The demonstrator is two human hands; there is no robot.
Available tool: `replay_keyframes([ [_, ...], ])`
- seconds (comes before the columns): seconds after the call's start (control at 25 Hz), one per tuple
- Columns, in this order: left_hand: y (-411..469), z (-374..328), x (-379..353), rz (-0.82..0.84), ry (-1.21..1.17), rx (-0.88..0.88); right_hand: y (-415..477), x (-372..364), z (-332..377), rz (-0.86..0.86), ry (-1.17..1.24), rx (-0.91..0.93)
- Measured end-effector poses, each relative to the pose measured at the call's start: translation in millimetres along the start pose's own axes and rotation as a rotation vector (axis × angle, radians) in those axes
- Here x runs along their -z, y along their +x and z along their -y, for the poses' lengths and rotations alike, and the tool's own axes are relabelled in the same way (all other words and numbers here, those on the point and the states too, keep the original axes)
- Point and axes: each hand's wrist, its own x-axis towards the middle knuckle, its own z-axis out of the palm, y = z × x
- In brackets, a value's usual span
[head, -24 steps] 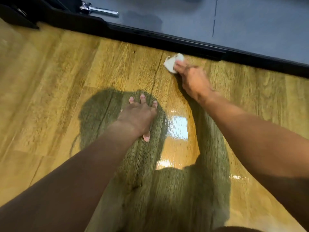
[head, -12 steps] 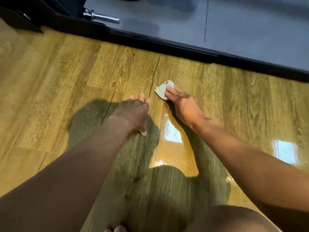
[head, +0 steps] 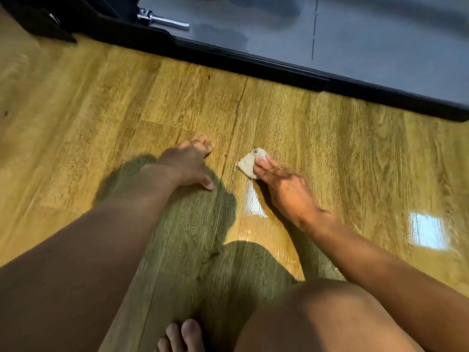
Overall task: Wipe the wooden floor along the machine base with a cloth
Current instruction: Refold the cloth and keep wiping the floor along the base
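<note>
A small whitish cloth (head: 250, 163) lies flat on the glossy wooden floor (head: 342, 153), well short of the black machine base (head: 253, 64) that runs diagonally across the top. My right hand (head: 284, 189) presses the cloth down with its fingertips. My left hand (head: 189, 163) rests on the floor just left of the cloth, fingers spread, bearing my weight and holding nothing.
A chrome pin (head: 162, 20) juts from the grey machine panel (head: 355, 34) above the base. A dark black block (head: 38, 24) stands at the top left. My bare knee (head: 330, 316) and toes (head: 182, 336) are at the bottom edge.
My right hand has drawn the cloth back from the machine base toward me, across the boards. My left hand stayed planted while my head pulled back, bringing my knee and toes into view.
</note>
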Motion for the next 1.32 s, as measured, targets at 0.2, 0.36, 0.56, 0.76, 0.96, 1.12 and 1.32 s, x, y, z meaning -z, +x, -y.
replay_keyframes([
  [0.2,-2,21,1,0.058,0.029,0.074,-60,-22,14,0.091,0.004,0.626],
  [0.36,-6,40,9,0.07,0.042,0.04,17,-4,6,0.044,0.015,0.27],
  [0.56,-3,40,13,0.075,0.131,0.177,6,-22,34,-0.024,-0.01,0.201],
  [0.76,5,46,21,0.16,0.157,0.16,-9,-16,35,0.093,0.02,0.711],
  [0.96,5,44,23,0.148,0.214,0.111,58,-13,38,0.013,0.017,0.14],
  [1.12,5,42,24,0.14,0.272,0.052,21,-29,34,0.085,-0.096,0.666],
  [1.32,9,42,25,0.137,0.285,0.069,123,11,-4,0.132,-0.099,0.362],
])
